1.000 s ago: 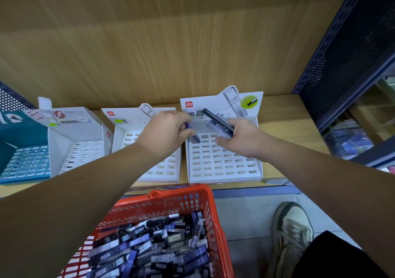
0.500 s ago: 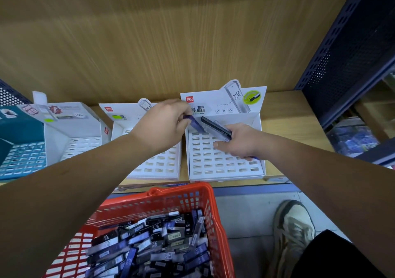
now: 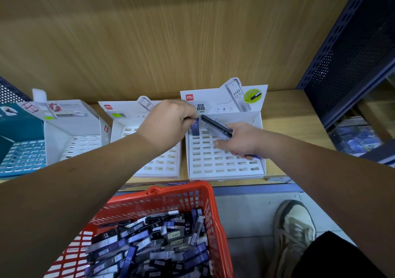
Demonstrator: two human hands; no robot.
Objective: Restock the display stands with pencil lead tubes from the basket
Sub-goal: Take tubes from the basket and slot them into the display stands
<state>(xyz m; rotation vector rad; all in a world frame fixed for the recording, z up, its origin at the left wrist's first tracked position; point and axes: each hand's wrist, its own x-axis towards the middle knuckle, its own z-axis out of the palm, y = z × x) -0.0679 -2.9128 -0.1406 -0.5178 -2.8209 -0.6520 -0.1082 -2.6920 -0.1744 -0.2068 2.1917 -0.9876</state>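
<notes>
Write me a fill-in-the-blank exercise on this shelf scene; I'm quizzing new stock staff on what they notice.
The basket of loose tubes is ____.
The left hand pinches one tube, coloured ____.
The right hand grips spare tubes over a stand whose card reads ____ 0.5.
Missing words: red; blue; HB.
</notes>
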